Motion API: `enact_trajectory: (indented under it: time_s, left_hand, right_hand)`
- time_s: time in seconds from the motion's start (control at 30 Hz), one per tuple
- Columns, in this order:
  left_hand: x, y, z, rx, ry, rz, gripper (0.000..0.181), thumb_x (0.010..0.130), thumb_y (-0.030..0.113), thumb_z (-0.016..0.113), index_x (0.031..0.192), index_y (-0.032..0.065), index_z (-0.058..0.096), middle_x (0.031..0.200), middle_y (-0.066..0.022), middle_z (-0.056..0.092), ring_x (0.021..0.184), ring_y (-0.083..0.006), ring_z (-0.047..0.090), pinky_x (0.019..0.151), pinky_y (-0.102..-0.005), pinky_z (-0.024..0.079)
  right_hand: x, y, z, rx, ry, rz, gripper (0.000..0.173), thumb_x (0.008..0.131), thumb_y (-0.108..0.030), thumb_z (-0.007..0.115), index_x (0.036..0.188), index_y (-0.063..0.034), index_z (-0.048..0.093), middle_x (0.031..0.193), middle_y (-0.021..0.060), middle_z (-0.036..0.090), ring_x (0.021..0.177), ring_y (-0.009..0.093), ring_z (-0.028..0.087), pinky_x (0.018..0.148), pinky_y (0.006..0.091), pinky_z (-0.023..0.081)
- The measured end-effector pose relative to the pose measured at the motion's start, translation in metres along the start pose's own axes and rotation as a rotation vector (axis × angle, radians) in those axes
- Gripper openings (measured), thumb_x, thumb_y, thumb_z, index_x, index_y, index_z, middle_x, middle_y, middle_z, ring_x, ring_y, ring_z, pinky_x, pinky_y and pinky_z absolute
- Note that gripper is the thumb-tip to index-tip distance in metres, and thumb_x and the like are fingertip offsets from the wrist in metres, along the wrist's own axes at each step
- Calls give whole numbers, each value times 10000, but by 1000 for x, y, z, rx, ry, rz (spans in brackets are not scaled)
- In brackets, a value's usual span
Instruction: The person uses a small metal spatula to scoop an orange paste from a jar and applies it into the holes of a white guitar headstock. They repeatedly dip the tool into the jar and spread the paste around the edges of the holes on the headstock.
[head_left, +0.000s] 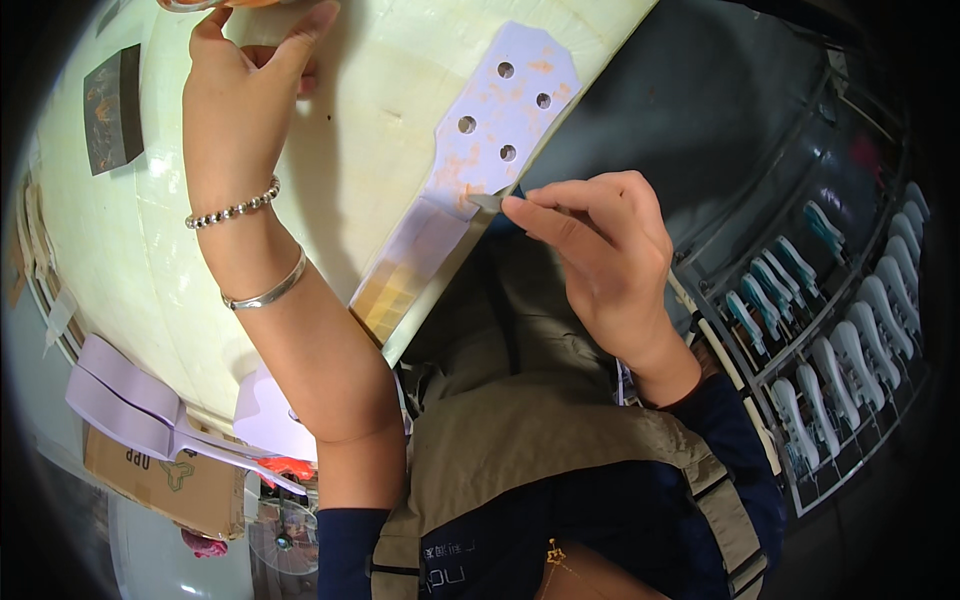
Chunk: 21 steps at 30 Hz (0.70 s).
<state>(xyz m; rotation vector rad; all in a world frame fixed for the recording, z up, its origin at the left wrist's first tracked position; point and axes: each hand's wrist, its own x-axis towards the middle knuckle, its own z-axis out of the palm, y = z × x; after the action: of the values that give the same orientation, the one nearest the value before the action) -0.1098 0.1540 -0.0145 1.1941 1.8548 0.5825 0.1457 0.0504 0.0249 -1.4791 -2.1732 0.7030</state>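
Observation:
A lilac four-hole instrument headstock (495, 112), probably a ukulele's, lies slantwise along the table edge with orange patches on its surface. Its neck (412, 247) has yellowish tape-like bands lower down. My right hand (607, 247) pinches a small pointed metal blade (484, 201), whose tip meets an orange smear at the headstock's base. At the upper left, my left hand (247, 97) is beside a round container (202, 4) with orange contents, cut off by the frame; its thumb and index finger are spread, and whether it grips the rim is unclear.
The pale covered table (360, 150) bears a dark abrasive-looking sheet (112, 109). A lilac instrument (127, 397) and a cardboard box (161, 476) stand at the lower left, near a fan (283, 536). Racks on the right hold teal-and-white headstocks (765, 296) and grey ones (855, 352).

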Motion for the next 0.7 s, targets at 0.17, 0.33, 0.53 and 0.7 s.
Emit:
enact_trajectory:
  time_s: [0.17, 0.33, 0.53, 0.7]
  left_hand:
    - [0, 0, 0, -31, -8, -16, 562, 890, 219, 703, 1335, -23, 460, 842, -73, 713, 675, -84, 631, 658, -208, 486]
    - [0, 0, -2, 17, -4, -9, 576, 890, 215, 690, 1345, -38, 443, 852, -74, 714, 681, -83, 633, 669, -208, 487]
    - [0, -3, -1, -25, 12, -5, 649, 872, 253, 738, 1352, -52, 424, 843, -77, 708, 676, -81, 628, 668, -205, 482]
    - [2, -5, 1, -36, 6, -33, 671, 862, 278, 765, 1346, -43, 429, 836, -77, 704, 676, -82, 627, 671, -204, 485]
  right_hand:
    - [6, 7, -9, 157, -67, 48, 355, 634, 45, 727, 947, -116, 775, 849, -8, 673, 745, 208, 575, 601, 314, 489]
    - [15, 11, -1, 142, -50, 20, 400, 625, 116, 708, 957, -100, 770, 877, 1, 685, 781, 204, 569, 663, 297, 483]
    - [15, 9, -3, 84, -78, -40, 412, 608, 107, 711, 953, -110, 771, 867, -10, 675, 776, 198, 566, 658, 291, 478]
    - [16, 15, -4, 79, -91, -95, 258, 696, -12, 705, 904, -149, 777, 820, -37, 653, 749, 185, 568, 591, 297, 474]
